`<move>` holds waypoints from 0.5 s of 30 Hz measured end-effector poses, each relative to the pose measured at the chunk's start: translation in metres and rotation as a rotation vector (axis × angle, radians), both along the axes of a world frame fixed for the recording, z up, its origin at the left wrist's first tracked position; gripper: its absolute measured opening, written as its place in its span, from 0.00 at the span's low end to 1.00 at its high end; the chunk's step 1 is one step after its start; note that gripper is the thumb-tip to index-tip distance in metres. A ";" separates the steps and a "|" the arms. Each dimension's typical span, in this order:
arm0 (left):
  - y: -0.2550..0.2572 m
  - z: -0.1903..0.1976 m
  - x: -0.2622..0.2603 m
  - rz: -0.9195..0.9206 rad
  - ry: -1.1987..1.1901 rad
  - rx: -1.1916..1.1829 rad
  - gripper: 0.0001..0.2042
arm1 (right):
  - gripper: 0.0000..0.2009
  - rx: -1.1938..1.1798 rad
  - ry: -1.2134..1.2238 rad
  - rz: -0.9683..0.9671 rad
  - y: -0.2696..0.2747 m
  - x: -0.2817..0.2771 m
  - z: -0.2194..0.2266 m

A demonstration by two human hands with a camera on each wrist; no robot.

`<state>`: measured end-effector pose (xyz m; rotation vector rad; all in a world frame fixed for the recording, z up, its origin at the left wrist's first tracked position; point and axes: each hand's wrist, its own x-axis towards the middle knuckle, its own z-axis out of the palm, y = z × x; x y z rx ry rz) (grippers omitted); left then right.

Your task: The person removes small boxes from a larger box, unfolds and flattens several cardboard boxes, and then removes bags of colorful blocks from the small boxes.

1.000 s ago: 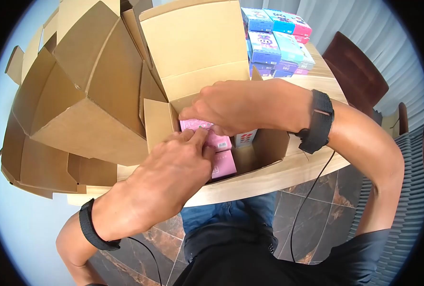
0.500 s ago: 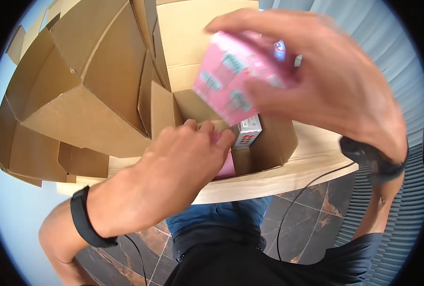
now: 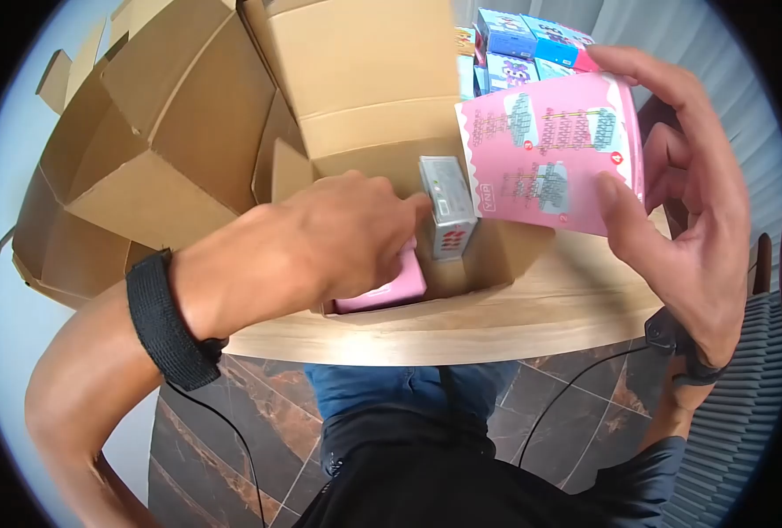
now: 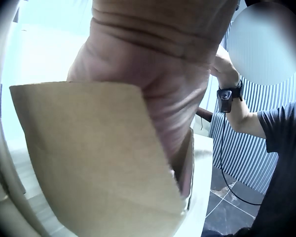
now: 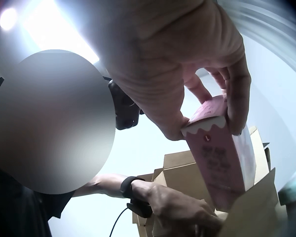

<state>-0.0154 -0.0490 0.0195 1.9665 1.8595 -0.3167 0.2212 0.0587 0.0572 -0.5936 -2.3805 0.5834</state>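
One pink box [image 3: 558, 145]: gripped in the right hand [image 3: 708, 224], raised at the right side of the open carton [image 3: 516, 251], thumb on the printed face, fingers across the back and edge.
Weight and feel: probably light, thin stiff card; smooth faces may slip, corners could dent.
Best hold: opposite broad faces, mid-height, gentle pressure.
Left hand [image 3: 321, 231]: reaches into the carton with bent fingers, over the lower pink box [image 3: 391, 289]; its fingertips are hidden, so I cannot tell whether it grasps anything.
White box [image 3: 451, 202]: inside the carton, right of the lower pink box.
In the way: the carton's walls and raised far flap [image 3: 378, 75] limit side access; the left forearm crosses the near left part.
Around: brown cartons [image 3: 180, 123] at left, coloured boxes [image 3: 507, 37] stacked at far right, worktop [image 3: 409, 341] beneath.
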 end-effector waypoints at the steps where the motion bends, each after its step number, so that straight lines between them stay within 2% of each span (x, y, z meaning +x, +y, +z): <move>1: 0.000 -0.012 -0.005 0.001 0.011 0.081 0.16 | 0.33 0.046 0.045 0.042 0.003 -0.001 -0.003; 3: 0.002 -0.015 -0.007 -0.002 0.019 0.165 0.16 | 0.33 0.097 0.089 0.081 0.004 -0.001 -0.004; 5: 0.004 -0.009 -0.010 0.163 0.057 0.239 0.17 | 0.35 0.101 0.042 0.075 0.000 -0.006 -0.003; 6: 0.007 -0.002 -0.013 0.226 0.013 0.186 0.19 | 0.35 0.142 0.016 0.089 0.002 -0.007 -0.005; 7: 0.009 -0.004 -0.017 0.228 0.013 0.185 0.19 | 0.35 0.141 0.016 0.092 0.002 -0.006 -0.004; 11: 0.013 -0.011 -0.020 0.380 -0.130 0.175 0.22 | 0.34 0.111 -0.102 0.135 -0.007 -0.009 -0.003; 13: 0.013 -0.032 -0.021 0.595 -0.431 0.305 0.22 | 0.33 0.132 -0.126 0.178 -0.008 -0.010 -0.010; 15: 0.016 -0.041 -0.017 0.591 -0.472 0.307 0.23 | 0.32 0.065 -0.141 0.190 -0.007 -0.012 -0.012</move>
